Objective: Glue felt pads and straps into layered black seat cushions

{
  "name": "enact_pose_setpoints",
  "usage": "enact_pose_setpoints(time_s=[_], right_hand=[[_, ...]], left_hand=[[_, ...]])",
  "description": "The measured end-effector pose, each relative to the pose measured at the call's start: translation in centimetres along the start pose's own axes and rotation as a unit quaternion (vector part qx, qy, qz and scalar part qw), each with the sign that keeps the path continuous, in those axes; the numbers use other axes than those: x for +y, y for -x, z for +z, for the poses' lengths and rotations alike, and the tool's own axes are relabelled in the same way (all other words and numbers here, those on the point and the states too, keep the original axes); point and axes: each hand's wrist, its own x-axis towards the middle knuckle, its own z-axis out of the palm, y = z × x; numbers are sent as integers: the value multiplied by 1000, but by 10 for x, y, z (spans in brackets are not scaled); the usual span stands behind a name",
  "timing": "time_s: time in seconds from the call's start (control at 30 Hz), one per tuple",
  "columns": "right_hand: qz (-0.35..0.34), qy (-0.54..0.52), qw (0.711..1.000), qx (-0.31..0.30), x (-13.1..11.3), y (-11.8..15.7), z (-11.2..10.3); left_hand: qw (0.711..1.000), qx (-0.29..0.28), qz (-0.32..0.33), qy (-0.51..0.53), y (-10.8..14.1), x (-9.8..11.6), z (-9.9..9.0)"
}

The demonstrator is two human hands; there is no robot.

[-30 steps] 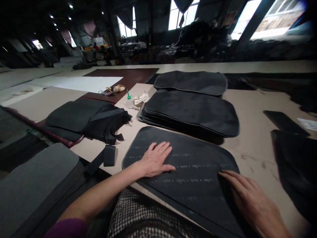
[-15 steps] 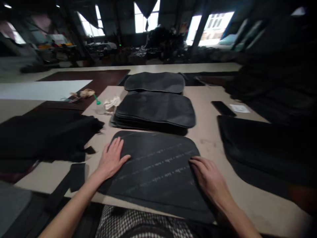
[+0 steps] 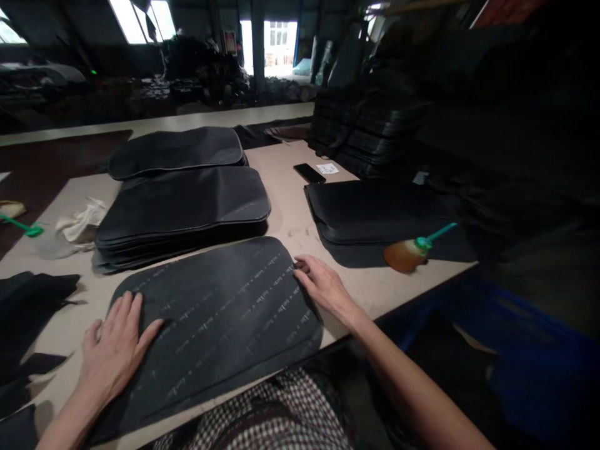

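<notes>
A black rounded panel with rows of pale printed marks lies flat at the table's near edge. My left hand rests on its left side, fingers and thumb spread. At its upper right edge is my right hand, fingers bent and held near the thumb; whether they pinch the edge is too small to tell. Just beyond the panel stands a stack of similar black pieces, with another black stack behind it.
More black panels lie to the right, beside a bottle of amber liquid with a green spout. Farther back are a phone, a paper label and a dark pile. White cloth and a clear bottle sit left.
The view has turned right, so the table's contents appear farther left and the amber bottle shows. Both hands remain at the panel's sides.
</notes>
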Motion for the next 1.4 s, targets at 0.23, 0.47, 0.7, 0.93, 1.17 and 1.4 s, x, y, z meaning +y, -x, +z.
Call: enact_pose_setpoints(time_s=[0.23, 0.47, 0.7, 0.93, 1.17, 1.4], right_hand=[[22, -46, 999, -19, 5, -12, 1], [16, -52, 998, -24, 6, -11, -1], [-34, -39, 999, -8, 8, -7, -3], [-48, -79, 995, 33, 9, -2, -5], [-25, -89, 995, 46, 18, 17, -18], [-16, -118, 991, 65, 24, 30, -19]], left_hand=[[999, -12, 16, -41, -4, -5, -2], [998, 0, 6, -67, -4, -7, 0], [994, 96, 43, -20, 8, 58, -48], [924, -2, 312, 223, 15, 201, -87], [937, -20, 309, 160, -5, 252, -62], [938, -9, 314, 150, -6, 254, -60]])
